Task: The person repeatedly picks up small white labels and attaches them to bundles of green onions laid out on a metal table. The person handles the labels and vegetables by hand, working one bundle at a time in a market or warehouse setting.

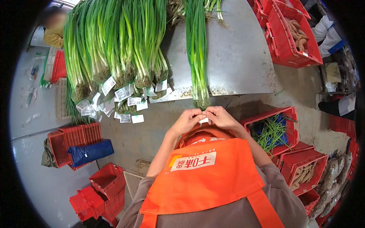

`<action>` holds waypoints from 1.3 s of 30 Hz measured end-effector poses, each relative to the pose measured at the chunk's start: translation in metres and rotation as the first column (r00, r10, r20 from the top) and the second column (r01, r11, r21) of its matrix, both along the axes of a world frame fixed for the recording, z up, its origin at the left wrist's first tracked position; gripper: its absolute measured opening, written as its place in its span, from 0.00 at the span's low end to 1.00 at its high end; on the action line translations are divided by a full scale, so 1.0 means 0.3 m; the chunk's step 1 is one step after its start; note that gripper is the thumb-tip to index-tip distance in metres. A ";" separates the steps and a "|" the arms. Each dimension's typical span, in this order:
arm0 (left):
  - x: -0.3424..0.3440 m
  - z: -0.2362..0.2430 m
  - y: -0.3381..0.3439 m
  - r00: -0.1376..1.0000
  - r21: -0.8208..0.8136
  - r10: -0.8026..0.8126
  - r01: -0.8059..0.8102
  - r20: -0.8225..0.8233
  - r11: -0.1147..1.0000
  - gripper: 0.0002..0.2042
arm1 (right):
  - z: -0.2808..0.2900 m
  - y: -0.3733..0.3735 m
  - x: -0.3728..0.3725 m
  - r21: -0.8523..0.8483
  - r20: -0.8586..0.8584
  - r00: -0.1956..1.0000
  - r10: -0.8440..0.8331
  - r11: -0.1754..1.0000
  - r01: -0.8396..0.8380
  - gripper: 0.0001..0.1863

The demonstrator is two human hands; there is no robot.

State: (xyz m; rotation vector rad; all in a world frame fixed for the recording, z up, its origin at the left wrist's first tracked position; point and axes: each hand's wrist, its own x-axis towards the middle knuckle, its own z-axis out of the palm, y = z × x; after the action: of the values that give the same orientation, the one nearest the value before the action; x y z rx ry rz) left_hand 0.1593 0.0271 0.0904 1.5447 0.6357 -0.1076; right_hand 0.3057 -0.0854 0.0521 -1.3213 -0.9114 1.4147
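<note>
A bunch of green onions (197, 57) lies lengthwise on the metal table, its roots hanging over the near edge toward me. Just below those roots, my left hand (189, 121) and my right hand (221, 118) meet, fingers closed in a pinch. Between them is a small white label (204, 121), partly covered by the fingertips. To the left, several more bunches of green onions (114, 49) are piled side by side, roots facing me. Printed white tags (124, 92) dangle from their root ends.
The metal table (239, 57) ends just ahead of my hands. On the right stand red crates with sweet potatoes (298, 34) and a red crate holding loose green stalks (272, 133). Stacked red crates (108, 182) sit at lower left. Another person (54, 36) is at far left.
</note>
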 end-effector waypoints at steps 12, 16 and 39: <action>0.000 -0.036 -0.072 0.917 -0.417 0.396 -0.346 0.038 0.840 0.10 | 0.030 -0.015 -0.025 -0.098 -0.222 0.960 -0.173 0.983 0.155 0.16; 0.002 -0.040 -0.088 0.855 -0.495 0.516 -0.423 0.060 0.759 0.09 | 0.037 -0.015 -0.030 -0.120 -0.351 0.905 -0.240 0.970 0.211 0.15; -0.012 -0.081 -0.122 0.623 -0.568 0.781 -0.658 -0.044 0.494 0.08 | 0.032 -0.078 -0.038 -0.193 -0.234 0.849 -0.473 0.879 0.436 0.14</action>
State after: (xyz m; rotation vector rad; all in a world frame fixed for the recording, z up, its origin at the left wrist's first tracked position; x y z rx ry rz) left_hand 0.1557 -0.0096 0.0659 0.6156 0.9436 0.5064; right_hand 0.2944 -0.1086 0.0618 -1.2900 -0.2880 1.2500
